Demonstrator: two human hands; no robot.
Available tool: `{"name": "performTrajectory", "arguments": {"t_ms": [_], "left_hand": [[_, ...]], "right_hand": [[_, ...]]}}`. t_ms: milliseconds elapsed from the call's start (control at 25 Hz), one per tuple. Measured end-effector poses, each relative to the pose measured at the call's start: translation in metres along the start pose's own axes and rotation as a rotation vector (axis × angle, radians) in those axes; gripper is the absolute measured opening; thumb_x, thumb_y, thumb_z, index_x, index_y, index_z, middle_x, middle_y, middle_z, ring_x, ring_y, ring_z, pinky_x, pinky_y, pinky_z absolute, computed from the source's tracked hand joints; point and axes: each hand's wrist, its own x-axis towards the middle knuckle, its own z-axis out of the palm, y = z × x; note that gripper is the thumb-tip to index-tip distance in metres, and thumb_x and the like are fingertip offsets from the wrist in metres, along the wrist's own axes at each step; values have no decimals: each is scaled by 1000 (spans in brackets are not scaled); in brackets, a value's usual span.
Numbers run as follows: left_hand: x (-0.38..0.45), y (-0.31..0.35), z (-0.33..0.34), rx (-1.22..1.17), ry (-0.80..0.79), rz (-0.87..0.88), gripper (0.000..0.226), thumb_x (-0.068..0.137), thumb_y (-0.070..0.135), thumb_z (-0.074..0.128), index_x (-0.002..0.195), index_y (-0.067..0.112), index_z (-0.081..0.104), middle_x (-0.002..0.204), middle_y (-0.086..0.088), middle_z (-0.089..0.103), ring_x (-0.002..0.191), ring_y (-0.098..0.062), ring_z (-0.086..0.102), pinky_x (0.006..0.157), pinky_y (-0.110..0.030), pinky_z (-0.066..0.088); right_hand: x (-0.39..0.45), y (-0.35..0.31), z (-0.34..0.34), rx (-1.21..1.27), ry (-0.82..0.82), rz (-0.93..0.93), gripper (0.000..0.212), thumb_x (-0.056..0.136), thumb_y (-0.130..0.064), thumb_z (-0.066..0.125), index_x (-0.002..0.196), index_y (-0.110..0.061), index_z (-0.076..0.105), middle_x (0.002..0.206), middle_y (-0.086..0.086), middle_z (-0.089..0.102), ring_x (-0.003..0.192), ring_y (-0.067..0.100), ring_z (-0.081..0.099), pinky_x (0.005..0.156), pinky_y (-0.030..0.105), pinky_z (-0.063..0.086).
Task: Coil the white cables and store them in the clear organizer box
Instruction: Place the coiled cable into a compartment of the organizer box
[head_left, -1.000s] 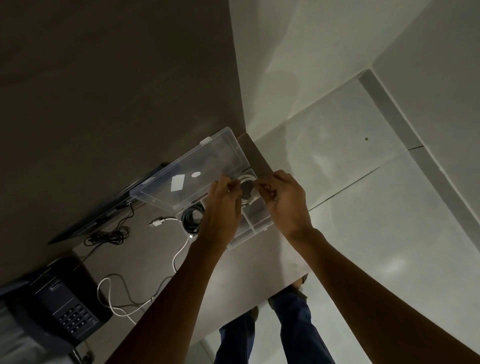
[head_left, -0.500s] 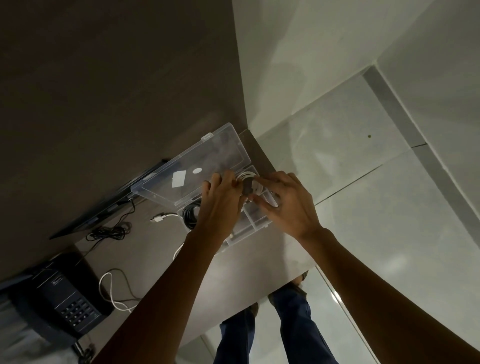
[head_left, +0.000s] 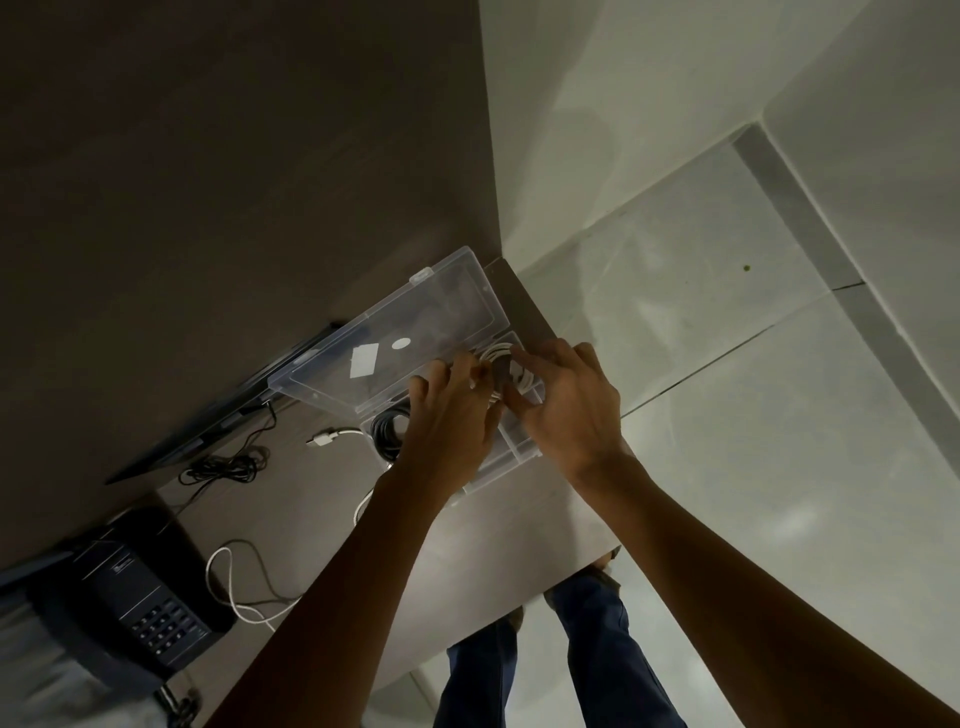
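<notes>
The clear organizer box (head_left: 522, 451) stands at the desk's far right corner, its lid (head_left: 415, 332) open and leaning back against the wall. A coiled white cable (head_left: 501, 358) lies in the box's far compartment. My left hand (head_left: 452, 415) and my right hand (head_left: 566, 410) both rest over the box with fingertips on that coil, pressing it in. A coiled black cable (head_left: 387, 431) shows in the box's left compartment. A second white cable (head_left: 228, 582) lies loose on the desk, its plug end (head_left: 324, 439) beside the box.
A dark desk phone (head_left: 140, 597) sits at the near left. A thin black cable (head_left: 223, 467) is bundled below a flat dark panel (head_left: 218, 415) against the wall. The desk's edge (head_left: 571, 577) runs on the right, with tiled floor and my legs (head_left: 550, 654) beyond.
Both hands have lowered the white coil from just above the box into its far compartment and closed over it. The camera view has shifted slightly.
</notes>
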Motion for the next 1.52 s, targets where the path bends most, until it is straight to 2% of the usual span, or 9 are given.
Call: {"name": "performTrajectory", "arguments": {"t_ms": [240,440,720,920,1120,1200,1320,1400,1520], "left_hand": [[1,2,-2,-237,3,-104,29,108,29,70,132,12,76,150,-14,64,144,-42,53,122,-58,38],[3,11,-4,-208,136,-115,27,96,26,86,118,11,83,123,-14,78,122,-40,67,105,-54,47],[1,11,9,-415,168,-88,24,98,8,83,122,4,80,125,-20,75,127,-42,65,107,-62,56],[-18,11,7,-421,394,-6,29,97,6,83,126,6,81,124,-20,77,118,-40,70,97,-52,64],[-37,14,6,-446,481,-28,23,99,6,82,120,1,81,123,-22,75,115,-39,69,91,-43,63],[-53,2,10,-430,610,-61,15,97,2,83,110,-4,81,111,-23,75,102,-37,71,83,-38,61],[-87,-31,19,-449,757,-252,6,103,0,73,108,-5,73,104,-21,67,93,-33,64,75,-47,59],[-108,-54,27,-507,716,-501,17,108,13,59,113,0,67,108,-19,65,99,-33,60,85,-54,55],[-129,-82,42,-585,280,-706,32,116,31,50,126,2,60,122,-21,67,111,-37,63,100,-57,53]], "right_hand": [[15,-5,-6,-65,-116,-40,35,97,-49,76,127,-31,77,129,0,76,114,26,64,89,38,62],[3,1,-14,26,-209,-35,53,98,-49,73,147,-29,65,141,0,70,124,26,61,99,39,60],[-4,-23,-13,4,-254,18,67,101,-41,74,160,-26,45,155,6,54,141,29,52,118,45,51],[-13,-18,-20,51,-250,-18,71,99,-43,74,162,-25,46,159,5,55,144,26,53,121,49,48],[-22,-9,-25,110,-172,-32,68,91,-34,84,151,-21,55,153,9,62,141,31,58,115,55,53],[-26,-9,-26,91,-115,-67,68,89,-31,86,149,-16,57,151,12,64,139,34,60,114,56,53],[-31,-14,-27,63,-69,-100,69,90,-27,85,150,-12,56,155,15,59,143,37,55,115,58,50],[-36,-21,-26,73,-52,-139,65,93,-26,82,151,-11,56,158,14,56,146,35,52,117,55,47],[-46,-36,-25,100,-6,-247,53,95,-18,79,145,-9,62,155,16,57,144,34,54,117,47,46]]}}
